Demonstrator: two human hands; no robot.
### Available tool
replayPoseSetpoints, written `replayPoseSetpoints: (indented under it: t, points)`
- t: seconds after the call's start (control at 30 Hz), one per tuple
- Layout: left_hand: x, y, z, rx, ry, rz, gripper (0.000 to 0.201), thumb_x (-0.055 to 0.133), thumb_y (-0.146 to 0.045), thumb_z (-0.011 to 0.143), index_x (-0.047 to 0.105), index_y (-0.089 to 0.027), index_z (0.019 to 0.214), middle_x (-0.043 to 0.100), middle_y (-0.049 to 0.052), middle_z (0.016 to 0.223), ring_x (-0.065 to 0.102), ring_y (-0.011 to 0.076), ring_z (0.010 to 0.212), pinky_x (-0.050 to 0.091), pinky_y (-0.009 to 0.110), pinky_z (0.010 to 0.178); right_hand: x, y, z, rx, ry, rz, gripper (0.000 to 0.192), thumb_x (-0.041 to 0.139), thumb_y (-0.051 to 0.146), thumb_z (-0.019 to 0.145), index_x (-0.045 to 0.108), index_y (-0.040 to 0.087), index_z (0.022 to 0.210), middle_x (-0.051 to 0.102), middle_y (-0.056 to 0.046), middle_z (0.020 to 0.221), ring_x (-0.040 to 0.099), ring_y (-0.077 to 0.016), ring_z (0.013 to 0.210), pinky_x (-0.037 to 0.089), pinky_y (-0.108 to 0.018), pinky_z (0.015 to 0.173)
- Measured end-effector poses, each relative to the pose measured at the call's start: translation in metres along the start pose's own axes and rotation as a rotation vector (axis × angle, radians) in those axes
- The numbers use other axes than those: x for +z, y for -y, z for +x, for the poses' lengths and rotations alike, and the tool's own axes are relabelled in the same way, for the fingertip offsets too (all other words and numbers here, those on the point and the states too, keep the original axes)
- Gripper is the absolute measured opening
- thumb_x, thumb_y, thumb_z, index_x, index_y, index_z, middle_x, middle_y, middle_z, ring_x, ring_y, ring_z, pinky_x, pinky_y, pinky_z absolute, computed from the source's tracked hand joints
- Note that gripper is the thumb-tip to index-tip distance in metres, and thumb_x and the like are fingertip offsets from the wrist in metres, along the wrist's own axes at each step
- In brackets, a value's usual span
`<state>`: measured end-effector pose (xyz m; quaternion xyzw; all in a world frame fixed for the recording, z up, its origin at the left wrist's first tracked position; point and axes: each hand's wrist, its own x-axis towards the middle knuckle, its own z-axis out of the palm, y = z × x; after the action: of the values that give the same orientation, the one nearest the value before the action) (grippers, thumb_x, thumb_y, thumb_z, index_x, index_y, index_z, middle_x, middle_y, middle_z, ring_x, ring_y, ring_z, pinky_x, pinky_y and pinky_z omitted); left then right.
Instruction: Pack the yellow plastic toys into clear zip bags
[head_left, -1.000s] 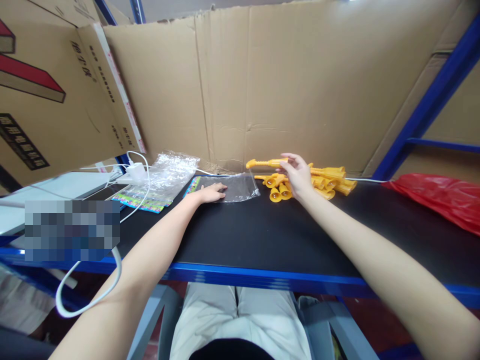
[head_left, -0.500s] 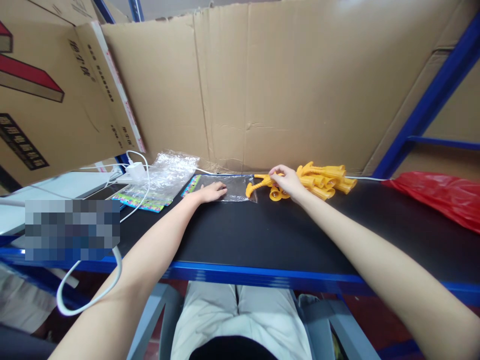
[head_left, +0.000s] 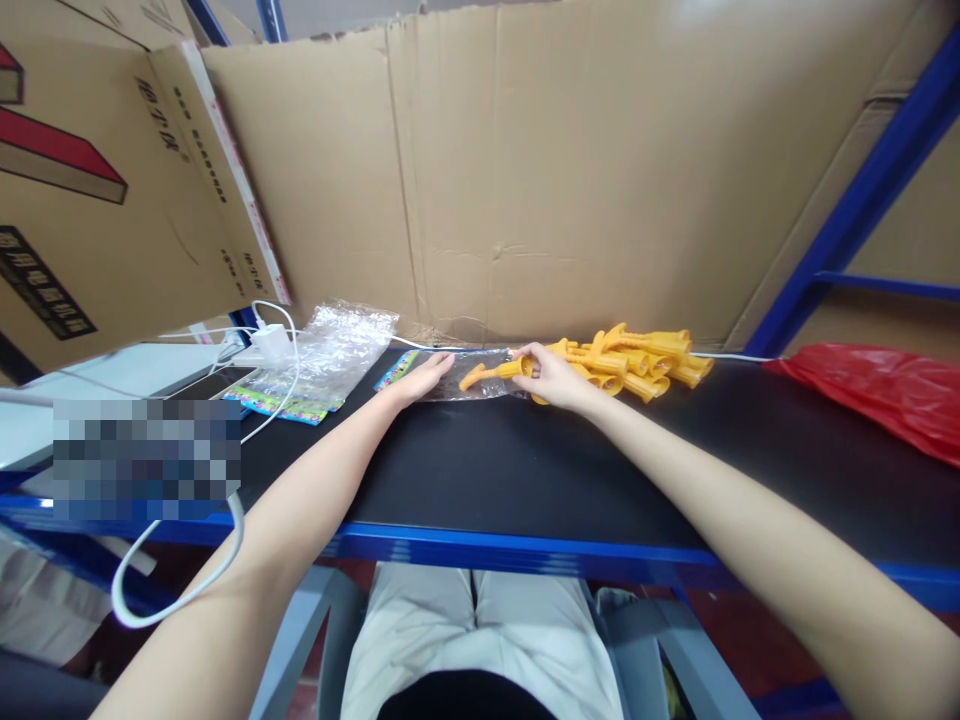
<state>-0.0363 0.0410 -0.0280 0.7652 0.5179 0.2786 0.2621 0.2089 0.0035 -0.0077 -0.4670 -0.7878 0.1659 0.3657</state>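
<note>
My left hand [head_left: 427, 380] is closed on a clear plastic bag [head_left: 480, 388] with a colourful printed strip at its left end; the fingertips are partly hidden. My right hand [head_left: 553, 380] grips a yellow plastic piece [head_left: 487, 373] by its flared, horn-like end. The piece's narrow, hooked end points left and lies over or inside the bag; I cannot tell which. Just right of my right hand is a pile of several similar yellow pieces [head_left: 637, 360].
More clear bags with printed strips [head_left: 337, 345] lie left, beside a white plug with cables [head_left: 274, 343]. A red plastic bag [head_left: 877, 390] lies at the right. Cardboard [head_left: 570, 180] stands behind the black tabletop [head_left: 525, 460], which has a blue front edge [head_left: 525, 547].
My right hand has moved left from the pile and taken hold of a yellow piece, now over the bag. My left hand has turned from lying flat to gripping, and the bag has shifted slightly right.
</note>
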Motion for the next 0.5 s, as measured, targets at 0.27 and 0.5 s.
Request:
replayPoseSetpoints:
  t: [0.27, 0.5]
  points:
    - [0.009, 0.01, 0.009, 0.06, -0.169, -0.095, 0.055, 0.022, -0.047, 0.09, 0.043, -0.014, 0.128, 0.042, 0.007, 0.137, 0.036, 0.0166, 0.127, 0.026, 0.026, 0.103, 0.01, 0.004, -0.003, -0.056, 0.089, 0.019, 0.034, 0.065, 0.02, 0.069, 0.059, 0.015, 0.102, 0.064, -0.006, 0.09, 0.061, -0.0175, 0.081, 0.048, -0.034, 0.079]
    - [-0.004, 0.011, 0.011, -0.113, -0.345, 0.146, 0.04, 0.032, -0.034, 0.088, 0.054, -0.014, 0.115, 0.055, 0.01, 0.123, 0.047, 0.0219, 0.116, 0.034, 0.033, 0.097, 0.015, -0.001, 0.002, 0.018, 0.125, 0.287, 0.038, 0.068, 0.017, 0.066, 0.059, 0.013, 0.103, 0.066, -0.009, 0.095, 0.062, -0.0185, 0.09, 0.047, -0.036, 0.088]
